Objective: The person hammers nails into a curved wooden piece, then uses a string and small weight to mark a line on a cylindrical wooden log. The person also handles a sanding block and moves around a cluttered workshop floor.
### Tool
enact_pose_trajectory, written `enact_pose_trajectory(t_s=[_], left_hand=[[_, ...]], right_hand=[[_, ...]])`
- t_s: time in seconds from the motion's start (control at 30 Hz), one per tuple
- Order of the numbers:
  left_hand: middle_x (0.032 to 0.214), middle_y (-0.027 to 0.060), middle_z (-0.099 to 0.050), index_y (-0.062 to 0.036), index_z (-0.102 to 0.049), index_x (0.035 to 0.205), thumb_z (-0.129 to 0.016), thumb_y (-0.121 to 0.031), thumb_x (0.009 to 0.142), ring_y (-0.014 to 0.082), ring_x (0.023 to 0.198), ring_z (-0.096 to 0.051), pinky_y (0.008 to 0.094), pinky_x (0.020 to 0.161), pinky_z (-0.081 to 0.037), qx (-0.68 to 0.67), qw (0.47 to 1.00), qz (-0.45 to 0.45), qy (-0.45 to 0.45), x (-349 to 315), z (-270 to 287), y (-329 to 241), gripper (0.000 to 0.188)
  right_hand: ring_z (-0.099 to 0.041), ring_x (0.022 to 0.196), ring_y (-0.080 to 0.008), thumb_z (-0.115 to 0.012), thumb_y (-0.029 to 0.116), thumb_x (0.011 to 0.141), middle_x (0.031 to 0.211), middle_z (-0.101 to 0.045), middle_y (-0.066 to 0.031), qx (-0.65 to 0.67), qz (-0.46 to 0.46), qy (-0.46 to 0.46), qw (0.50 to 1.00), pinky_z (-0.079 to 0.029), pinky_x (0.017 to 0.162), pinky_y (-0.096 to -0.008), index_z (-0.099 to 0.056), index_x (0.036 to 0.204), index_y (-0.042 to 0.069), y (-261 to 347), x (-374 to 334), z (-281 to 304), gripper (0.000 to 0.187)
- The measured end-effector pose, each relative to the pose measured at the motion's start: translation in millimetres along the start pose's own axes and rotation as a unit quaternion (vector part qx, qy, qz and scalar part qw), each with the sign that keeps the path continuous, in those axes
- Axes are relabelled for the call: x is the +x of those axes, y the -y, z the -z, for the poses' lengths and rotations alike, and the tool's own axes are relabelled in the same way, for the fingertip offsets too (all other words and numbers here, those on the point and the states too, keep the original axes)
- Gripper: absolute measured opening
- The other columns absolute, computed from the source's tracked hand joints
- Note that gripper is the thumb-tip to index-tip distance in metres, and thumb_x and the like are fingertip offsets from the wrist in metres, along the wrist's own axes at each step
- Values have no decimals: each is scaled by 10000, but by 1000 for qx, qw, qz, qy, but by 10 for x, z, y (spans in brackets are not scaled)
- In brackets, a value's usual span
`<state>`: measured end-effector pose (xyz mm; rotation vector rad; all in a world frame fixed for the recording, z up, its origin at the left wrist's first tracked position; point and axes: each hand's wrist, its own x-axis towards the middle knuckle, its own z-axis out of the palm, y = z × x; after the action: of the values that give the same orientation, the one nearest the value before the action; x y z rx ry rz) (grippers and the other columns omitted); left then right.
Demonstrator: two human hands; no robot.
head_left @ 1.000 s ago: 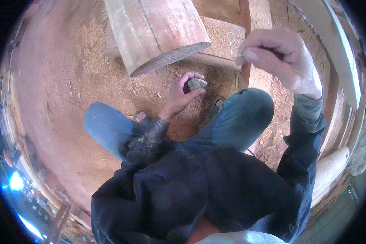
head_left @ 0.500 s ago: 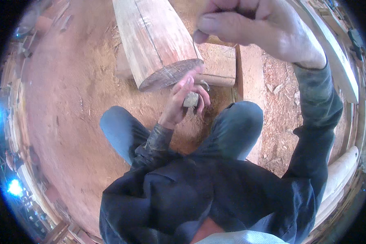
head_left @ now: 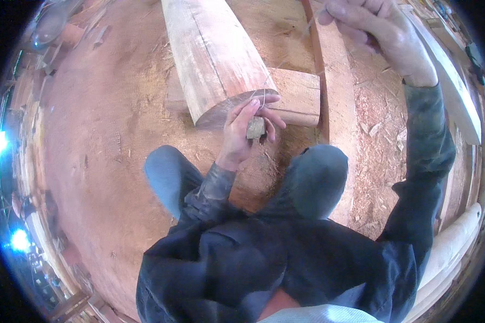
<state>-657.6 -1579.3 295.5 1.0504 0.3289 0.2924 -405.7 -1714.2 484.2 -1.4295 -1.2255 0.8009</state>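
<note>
On the sawdust-covered floor (head_left: 108,140), just in front of the person's knees, a thick log (head_left: 213,54) is laid on a short wooden block (head_left: 296,97). At the cut end of this log the left hand (head_left: 245,126) is held, and its fingers (head_left: 253,110) are closed around a small grey stone-like weight (head_left: 256,128). A thin string (head_left: 285,56) is seen to run from this hand, over the end of the log, up to the right hand (head_left: 380,29), which is raised high near the upper edge of the view. The fingers of the right hand are pinched together on the string, although the exact point of the grip is hard to tell. A long plank (head_left: 334,107) is lying beside the block, on the right.

The step in hand is judged to be the stretching of the string over the end face of the log, probably for marking or checking a line. For the next move, the string is to be kept tight and the weight held steady at the lower edge, so that the line is not shifted.
</note>
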Motion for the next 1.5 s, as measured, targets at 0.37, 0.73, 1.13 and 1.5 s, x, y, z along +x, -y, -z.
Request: enact_pose_trajectory(t_s=[0.37, 0.73, 1.13, 1.5], left_hand=[[816, 75, -729, -17, -709, 1292, -458, -309, 1063, 101, 723, -650, 263, 696, -525, 341, 939, -47, -2, 386, 152, -1081, 448], [954, 111, -745, 32, -707, 1245, -450, -258, 1059, 176, 791, -710, 343, 723, -583, 391, 920, -10, -33, 646, 191, -1146, 429], [921, 101, -746, -32, -786, 1107, -716, -68, 920, 193, 832, -695, 316, 757, -529, 701, 667, -251, -21, 760, 164, -1781, 202], [907, 29, -734, -32, -764, 986, -736, -146, 960, 68, 824, -628, 239, 780, -475, 407, 901, -149, -2, 829, -52, -1921, 120]], right_hand=[[-682, 959, -212, -842, 211, 863, 1124, -637, -143, -175, 116, -84, 974, -592, 785, -349, -620, 1255, 13, -692, -150, -1315, 492], [-688, 932, -198, -858, 203, 860, 1113, -644, -138, -32, 81, -149, 985, -585, 776, -341, -553, 1171, 6, -1151, 329, -1654, 479], [-661, 1114, -176, -731, 177, 977, 1215, -696, -108, 345, 25, -105, 932, -531, 972, -333, -615, 1339, -34, -1476, 169, -1242, 434], [-445, 1437, -225, -719, 313, 976, 1497, -559, -118, 374, 146, -59, 914, -397, 1143, -411, -668, 1357, 56, -1367, 285, -1036, 463]])
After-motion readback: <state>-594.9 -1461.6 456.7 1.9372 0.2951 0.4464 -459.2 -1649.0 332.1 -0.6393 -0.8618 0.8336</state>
